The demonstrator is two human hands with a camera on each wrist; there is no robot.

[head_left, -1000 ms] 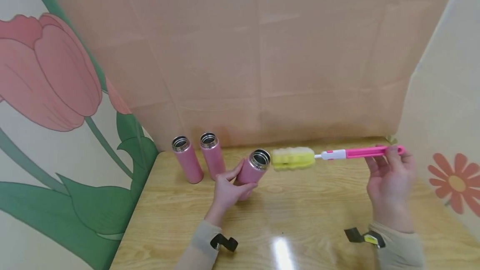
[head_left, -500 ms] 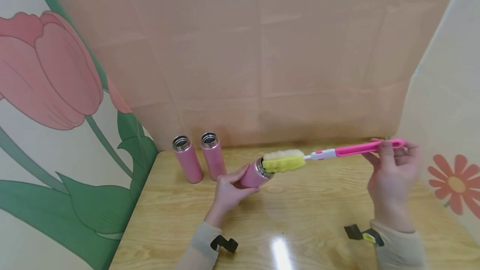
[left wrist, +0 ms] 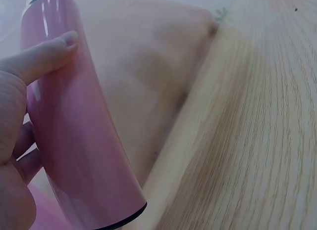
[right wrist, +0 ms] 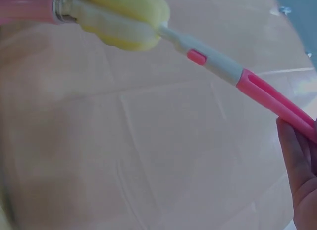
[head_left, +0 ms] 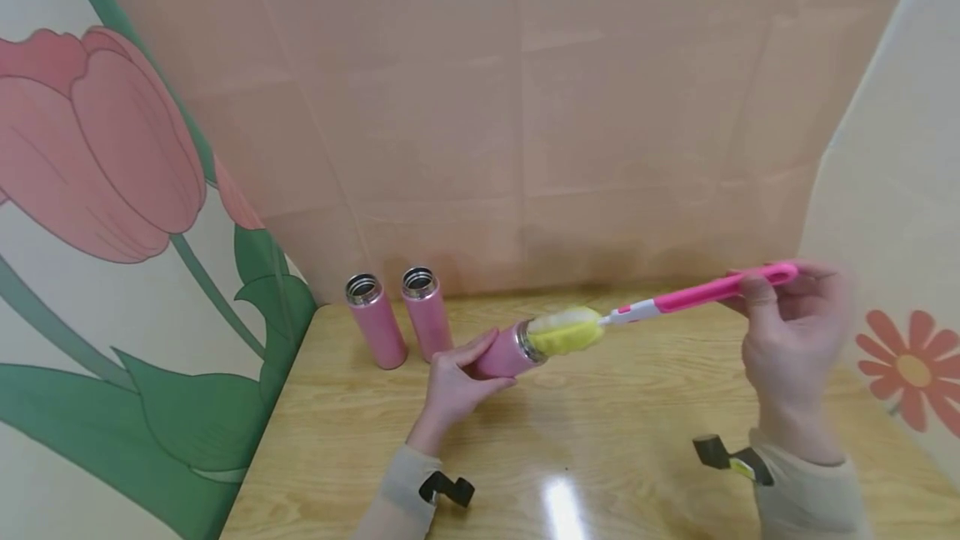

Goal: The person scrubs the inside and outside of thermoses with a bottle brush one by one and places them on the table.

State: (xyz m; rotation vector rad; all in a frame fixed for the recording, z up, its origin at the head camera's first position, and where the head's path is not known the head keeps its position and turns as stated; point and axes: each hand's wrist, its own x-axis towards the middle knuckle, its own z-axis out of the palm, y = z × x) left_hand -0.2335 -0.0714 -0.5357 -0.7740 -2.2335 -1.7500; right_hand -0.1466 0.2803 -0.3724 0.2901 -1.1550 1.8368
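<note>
We see a peach-coloured sheet [head_left: 517, 107] hanging across the back, and in front of it a wood-grain tabletop [head_left: 615, 440]. To the left, a pink tulip print [head_left: 112, 140] with green leaves covers the wall.

Next in size we have the sponge bottle brush [head_left: 686, 299], slanting down from right to left: pink handle, white shaft, and a yellow-and-white sponge head [head_left: 566, 333] whose tip sits inside a bottle's mouth while most of it remains outside.

Our right hand [head_left: 795, 348] pinches the far end of that handle between thumb and fingers. Our left hand [head_left: 453, 390] is closed round the pink bottle [head_left: 498, 355], thumb on one side and fingers on the other. We hold it tilted, its steel neck [right wrist: 63, 7] towards the brush; we cannot tell whether its base touches the tabletop.

Just left of it, two matching pink bottles, one nearer [head_left: 429, 325] and one farther left [head_left: 381, 332], stand upright, slightly apart, mouths up.

Smaller still, a red flower print [head_left: 913, 370] marks the right wall.
</note>
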